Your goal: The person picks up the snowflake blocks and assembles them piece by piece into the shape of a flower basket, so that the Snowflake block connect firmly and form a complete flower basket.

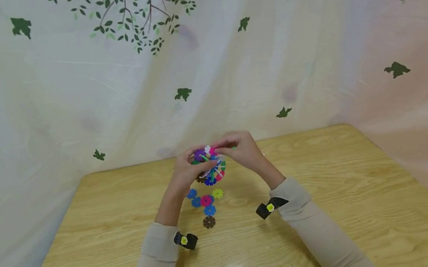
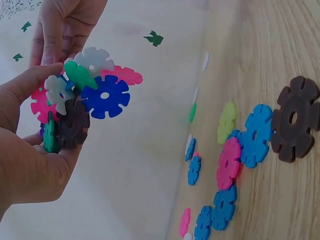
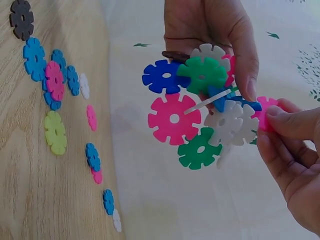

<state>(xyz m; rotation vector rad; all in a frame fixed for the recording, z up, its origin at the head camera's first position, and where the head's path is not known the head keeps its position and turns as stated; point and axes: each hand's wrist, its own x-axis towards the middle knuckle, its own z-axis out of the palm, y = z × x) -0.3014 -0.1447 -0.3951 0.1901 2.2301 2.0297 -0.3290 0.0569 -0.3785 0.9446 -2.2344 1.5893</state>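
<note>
Spanning the view, the wooden desk point(image 1: 337, 207) carries loose flat discs point(image 1: 205, 203) just below the hands; above it, the left hand point(image 1: 186, 172) has its grip curled round a cluster of interlocked coloured discs point(image 1: 210, 166), while the right hand point(image 1: 242, 147) pinches a pink disc point(image 3: 264, 112) at the cluster's edge

Both arms are covered by long beige sleeves, the left sleeve point(image 1: 155, 252) and right sleeve point(image 1: 318, 224) ending in ribbed cuffs at the wrists. A small black camera unit with a yellow-green marking sits at each wrist: left unit point(image 1: 186, 240), right unit point(image 1: 271, 207). Both hands are bare, without gloves.
</note>
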